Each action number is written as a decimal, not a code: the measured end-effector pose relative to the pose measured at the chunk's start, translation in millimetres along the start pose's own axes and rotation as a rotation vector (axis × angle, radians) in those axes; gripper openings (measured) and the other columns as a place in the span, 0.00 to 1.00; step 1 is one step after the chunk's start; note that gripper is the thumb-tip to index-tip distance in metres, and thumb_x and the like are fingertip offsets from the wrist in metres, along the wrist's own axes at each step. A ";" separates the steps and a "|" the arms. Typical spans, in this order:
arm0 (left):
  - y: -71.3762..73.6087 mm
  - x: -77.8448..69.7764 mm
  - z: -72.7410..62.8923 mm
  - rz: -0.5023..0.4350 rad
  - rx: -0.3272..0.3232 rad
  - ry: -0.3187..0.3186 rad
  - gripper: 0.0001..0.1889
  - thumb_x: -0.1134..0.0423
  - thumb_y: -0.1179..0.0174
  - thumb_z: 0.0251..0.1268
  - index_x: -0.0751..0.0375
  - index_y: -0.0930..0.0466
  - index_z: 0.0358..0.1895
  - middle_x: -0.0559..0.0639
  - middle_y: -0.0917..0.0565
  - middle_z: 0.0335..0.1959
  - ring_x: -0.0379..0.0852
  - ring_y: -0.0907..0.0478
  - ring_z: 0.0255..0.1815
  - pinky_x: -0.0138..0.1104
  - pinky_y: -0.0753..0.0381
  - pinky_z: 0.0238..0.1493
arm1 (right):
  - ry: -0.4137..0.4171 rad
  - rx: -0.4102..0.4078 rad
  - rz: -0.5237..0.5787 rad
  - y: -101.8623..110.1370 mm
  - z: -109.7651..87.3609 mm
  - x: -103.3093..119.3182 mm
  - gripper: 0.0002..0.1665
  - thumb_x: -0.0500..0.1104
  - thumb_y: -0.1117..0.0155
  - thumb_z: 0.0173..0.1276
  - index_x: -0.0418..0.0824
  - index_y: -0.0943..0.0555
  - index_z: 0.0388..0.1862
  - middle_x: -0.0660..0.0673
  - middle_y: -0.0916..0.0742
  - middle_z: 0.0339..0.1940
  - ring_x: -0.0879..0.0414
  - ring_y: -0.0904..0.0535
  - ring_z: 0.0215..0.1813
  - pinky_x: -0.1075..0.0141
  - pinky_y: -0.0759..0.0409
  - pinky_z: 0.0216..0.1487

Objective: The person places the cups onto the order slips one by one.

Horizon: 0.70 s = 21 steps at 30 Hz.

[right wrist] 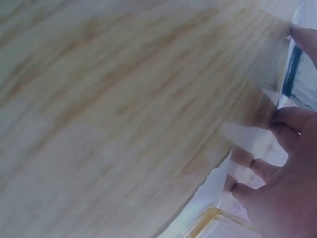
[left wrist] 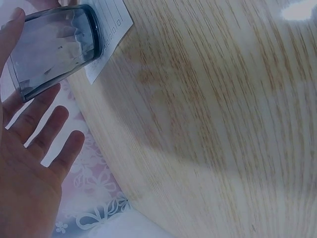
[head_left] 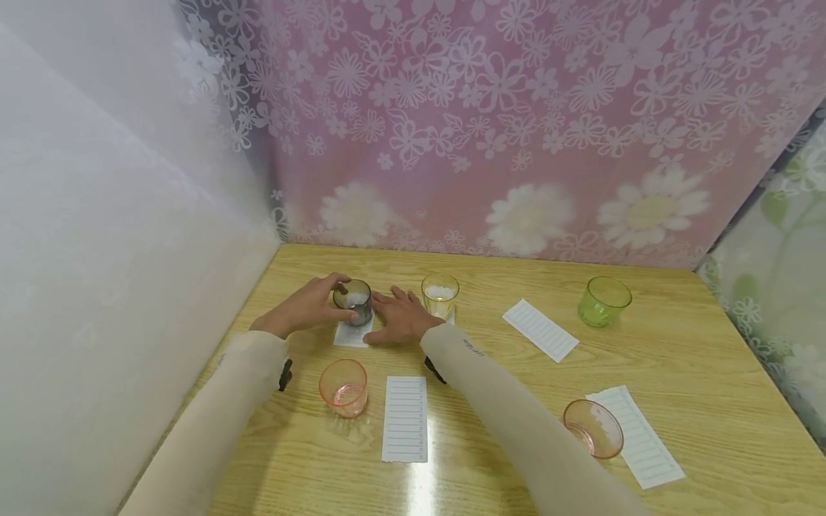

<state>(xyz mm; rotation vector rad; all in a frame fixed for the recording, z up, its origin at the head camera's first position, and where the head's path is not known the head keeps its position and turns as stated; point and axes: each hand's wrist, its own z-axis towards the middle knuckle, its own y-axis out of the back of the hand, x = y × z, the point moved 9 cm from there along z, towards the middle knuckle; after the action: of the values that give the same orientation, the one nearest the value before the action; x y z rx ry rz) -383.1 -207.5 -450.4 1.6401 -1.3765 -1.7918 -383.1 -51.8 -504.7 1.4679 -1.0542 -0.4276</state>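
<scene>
Nearest, an orange cup (head_left: pixel 344 388) stands left of a lined slip (head_left: pixel 405 418), and a second orange cup (head_left: pixel 594 428) sits on the corner of another slip (head_left: pixel 638 436) toward the desk (head_left: pixel 677 344)'s right edge. Bare wood lies open between these and the farther row. Farther in, the left hand (head_left: pixel 303 307) rests its fingers (left wrist: pixel 37 111) spread against the grey cup (head_left: pixel 353 302), thumb at the rim. The right hand (head_left: pixel 400 317) lies flat, fingers straight, pressing the slip under it (head_left: pixel 350 335) just beside the cup's base. The grey cup stands on that slip, near the left wall. A yellow cup (head_left: pixel 440 295) is just right of the right hand, then a fourth slip (head_left: pixel 540 330), then a green cup (head_left: pixel 603 302) near the flowered curtain (head_left: pixel 516 129). Count: five cups, four plainly seen slips.
</scene>
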 end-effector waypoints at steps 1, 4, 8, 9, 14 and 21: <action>-0.2 0.2 -0.2 0.002 -0.001 0.002 0.48 0.41 0.27 0.72 0.60 0.39 0.84 0.63 0.23 0.75 0.66 0.31 0.78 0.63 0.28 0.76 | 0.003 -0.001 -0.002 0.1 -0.3 0.4 0.58 0.75 0.38 0.76 0.52 0.46 0.93 0.53 0.44 0.93 0.39 0.57 0.94 0.37 0.57 0.91; -0.8 -0.1 -0.8 0.000 -0.004 0.008 0.48 0.41 0.26 0.71 0.60 0.39 0.84 0.63 0.23 0.74 0.65 0.30 0.77 0.62 0.27 0.76 | 0.006 -0.003 0.001 0.8 -1.5 1.0 0.57 0.74 0.38 0.76 0.51 0.45 0.92 0.53 0.43 0.93 0.39 0.57 0.94 0.37 0.57 0.91; -2.2 -3.3 -0.6 -0.011 -0.003 -0.014 0.53 0.41 0.26 0.70 0.59 0.45 0.87 0.65 0.23 0.74 0.66 0.27 0.75 0.63 0.27 0.76 | 0.005 0.002 0.005 1.3 -2.8 -0.4 0.57 0.74 0.39 0.77 0.51 0.46 0.93 0.53 0.44 0.93 0.39 0.58 0.94 0.37 0.58 0.91; -2.9 -3.8 -0.5 -0.018 -0.001 -0.025 0.55 0.41 0.26 0.70 0.58 0.48 0.89 0.67 0.23 0.75 0.67 0.27 0.76 0.63 0.28 0.77 | 0.005 0.005 0.010 1.1 -3.0 -1.0 0.57 0.74 0.39 0.77 0.52 0.47 0.93 0.53 0.45 0.94 0.39 0.58 0.94 0.37 0.58 0.91; -4.8 -0.9 -2.2 -0.057 0.004 -0.045 0.62 0.39 0.25 0.69 0.45 0.62 0.92 0.69 0.33 0.83 0.68 0.35 0.84 0.67 0.34 0.80 | 0.013 0.000 0.054 1.2 -4.1 -3.5 0.58 0.73 0.40 0.78 0.52 0.50 0.93 0.51 0.47 0.94 0.39 0.60 0.94 0.38 0.61 0.91; 11.1 3.9 -12.4 -0.049 -0.053 -0.036 0.57 0.36 0.30 0.72 0.39 0.60 0.92 0.65 0.36 0.85 0.71 0.47 0.88 0.75 0.43 0.80 | 0.028 -0.032 0.104 2.7 -11.4 -3.6 0.58 0.71 0.39 0.78 0.47 0.50 0.93 0.46 0.48 0.94 0.37 0.58 0.93 0.38 0.60 0.91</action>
<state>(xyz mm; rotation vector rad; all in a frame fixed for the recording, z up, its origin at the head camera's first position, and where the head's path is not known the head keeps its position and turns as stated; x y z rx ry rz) -376.8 -220.8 -441.8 1.6352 -1.3028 -1.8781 -377.0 -41.9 -500.9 1.3798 -1.0909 -0.3472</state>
